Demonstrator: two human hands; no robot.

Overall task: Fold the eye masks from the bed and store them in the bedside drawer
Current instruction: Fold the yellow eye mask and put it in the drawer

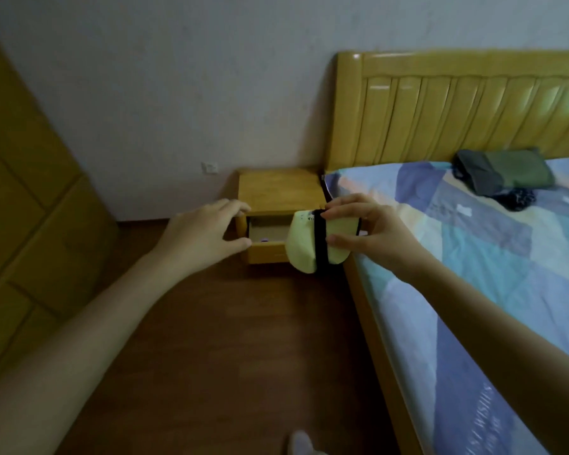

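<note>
The eye mask is pale yellow, folded over into a rounded half shape, with its black elastic strap running straight down across the front. There's some tiny dark print near its top edge, too small to read. The right hand pinches it between thumb and fingertips, holding it up in the air right in front of the open drawer of the wooden bedside table.

The left hand is spread loose, fingers by the drawer's left corner, gripping nothing as far as it shows. A small purple thing sits inside the drawer. On the patchwork bedsheet lies a dark green folded cloth.
</note>
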